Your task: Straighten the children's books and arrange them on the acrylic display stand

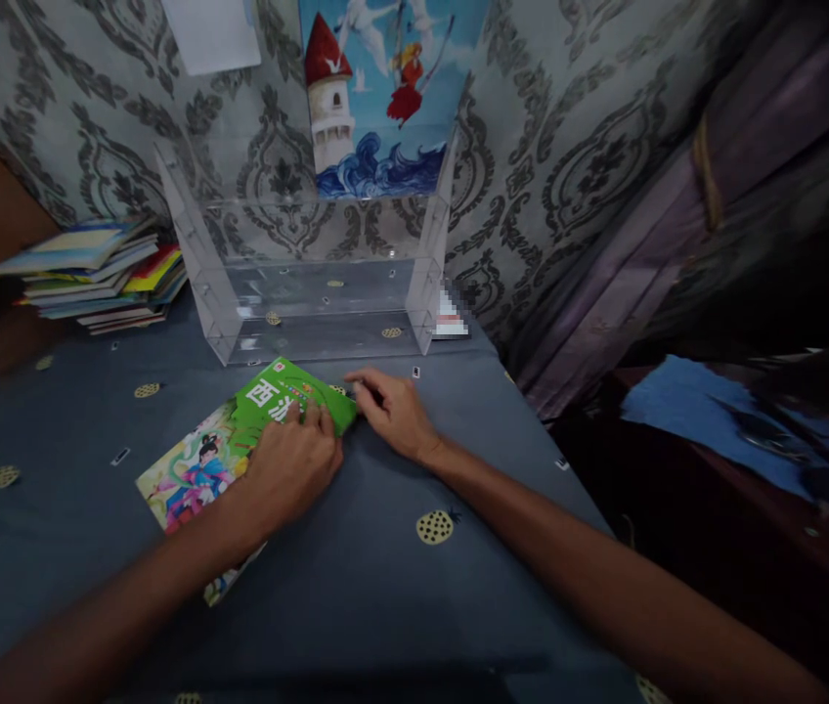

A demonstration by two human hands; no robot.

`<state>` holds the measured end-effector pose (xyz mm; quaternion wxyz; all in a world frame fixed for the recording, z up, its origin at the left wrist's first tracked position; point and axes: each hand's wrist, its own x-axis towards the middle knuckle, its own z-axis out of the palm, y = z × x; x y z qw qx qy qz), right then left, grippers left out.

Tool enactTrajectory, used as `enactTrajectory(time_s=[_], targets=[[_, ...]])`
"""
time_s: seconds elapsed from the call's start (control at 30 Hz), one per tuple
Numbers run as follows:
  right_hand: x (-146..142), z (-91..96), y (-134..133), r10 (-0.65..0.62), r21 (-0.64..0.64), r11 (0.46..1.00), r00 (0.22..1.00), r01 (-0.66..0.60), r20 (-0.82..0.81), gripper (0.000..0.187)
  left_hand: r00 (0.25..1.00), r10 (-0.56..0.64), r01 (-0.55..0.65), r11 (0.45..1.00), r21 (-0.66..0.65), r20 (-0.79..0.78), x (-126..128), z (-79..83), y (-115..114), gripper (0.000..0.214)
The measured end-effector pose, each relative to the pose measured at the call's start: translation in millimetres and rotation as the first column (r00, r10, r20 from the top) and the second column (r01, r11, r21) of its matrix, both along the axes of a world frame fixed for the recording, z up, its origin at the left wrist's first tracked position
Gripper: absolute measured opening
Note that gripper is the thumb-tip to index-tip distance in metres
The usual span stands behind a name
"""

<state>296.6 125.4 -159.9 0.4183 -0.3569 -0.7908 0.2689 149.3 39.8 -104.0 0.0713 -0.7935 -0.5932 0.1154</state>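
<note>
A picture book [195, 464] lies aslant on the cloth-covered table, with a green upper cover, white Chinese characters and a colourful drawn figure. My left hand [293, 460] rests on its cover, fingers laid over the green part and hiding some of the title. At the book's right corner is my right hand [396, 416], its fingers curled and the thumb and index tips close together in a pinch. Whether anything sits between those tips is too small to tell. Just behind the book stands a clear acrylic rack [319, 337] with stepped tiers.
To the left is an uneven stack of thin books [103, 279]. A book with a castle picture [385, 98] stands upright at the rack's back. The tablecloth [356, 606] has a pineapple print. A purple curtain [605, 293] hangs at right, beside a blue cloth [708, 420].
</note>
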Motion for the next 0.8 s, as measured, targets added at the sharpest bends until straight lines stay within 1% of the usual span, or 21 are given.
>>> enactTrajectory(time_s=[0.07, 0.13, 0.23, 0.3, 0.37, 0.43, 0.53, 0.63, 0.7, 0.8], targets=[[0, -1.1, 0, 0.025, 0.006, 1.0, 0.996, -0.026, 0.091, 0.026, 1.0, -0.009, 0.009, 1.0, 0.003, 0.012, -2, -0.2, 0, 0.039], [0, -2.0, 1, 0.015, 0.027, 0.999, 0.99, -0.019, 0.14, 0.027, 0.999, -0.032, 0.032, 0.999, -0.003, 0.03, -6, 1.2, -1, 0.039], [0, -3.1, 1, 0.015, 0.075, 0.997, 0.986, -0.028, 0.163, 0.027, 0.996, -0.066, 0.066, 0.998, -0.001, 0.056, -14, 5.4, -4, 0.038], [-1, -4.4, 2, 0.03, 0.11, 0.993, 0.987, -0.048, 0.156, 0.027, 0.996, -0.061, 0.061, 0.998, 0.0, 0.066, -18, 8.2, -7, 0.037], [-3, -6.7, 4, 0.059, 0.134, 0.988, 0.988, -0.078, 0.142, 0.028, 0.996, -0.047, 0.048, 0.999, 0.001, 0.071, -23, 9.3, -9, 0.036], [-6, -10.1, 8, 0.103, 0.139, 0.983, 0.985, -0.122, 0.136, 0.03, 0.996, -0.038, 0.036, 0.999, 0.03, 0.078, -27, 8.4, -10, 0.035], [-11, -15.9, 18, 0.196, 0.124, 0.968, 0.966, -0.218, 0.165, 0.033, 0.993, -0.037, 0.027, 0.995, 0.091, 0.11, -35, 5.3, -10, 0.034], [-14, -20.5, 26, 0.238, 0.092, 0.961, 0.949, -0.261, 0.209, 0.037, 0.987, -0.039, 0.028, 0.997, 0.078, 0.153, -44, 4.0, -10, 0.035], [-15, -22.7, 28, 0.234, 0.072, 0.964, 0.945, -0.256, 0.228, 0.037, 0.981, -0.074, 0.066, 0.997, 0.048, 0.179, -51, 4.2, -13, 0.037], [-15, -25.9, 26, 0.215, 0.079, 0.967, 0.942, -0.243, 0.259, 0.039, 0.954, -0.179, 0.187, 0.982, -0.012, 0.242, -65, 4.2, -24, 0.046]])
